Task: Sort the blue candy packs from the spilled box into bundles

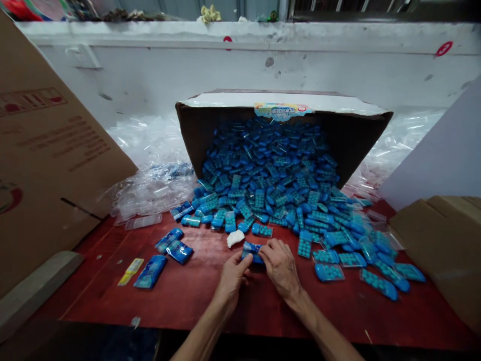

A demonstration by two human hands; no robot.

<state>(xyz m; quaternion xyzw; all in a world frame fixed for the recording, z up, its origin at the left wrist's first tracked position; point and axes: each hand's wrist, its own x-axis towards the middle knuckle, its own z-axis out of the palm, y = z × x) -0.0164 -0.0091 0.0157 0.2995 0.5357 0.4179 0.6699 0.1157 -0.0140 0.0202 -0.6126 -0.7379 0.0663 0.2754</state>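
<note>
Between my two hands, low over the red table (203, 296), is a blue foil packet (252, 249). My left hand (235, 273) pinches its left end with the thumb on top. The fingers of my right hand (280, 263) are bent and pressed against its right end. A crumpled white piece (235, 238) lies just behind the packet. Beyond it spreads a heap of small blue packs (270, 165) with clear fronts showing turquoise balls, spilling from a cardboard box (188, 145) on its side. What is inside the foil packet is hidden.
Several blue foil packets (150, 271) and a yellow-and-white strip (130, 271) lie to the left. Clear plastic bags (154, 190) are piled beside the box. Large cartons stand at left (56, 150) and right (443, 245). A white wall (143, 75) closes the back.
</note>
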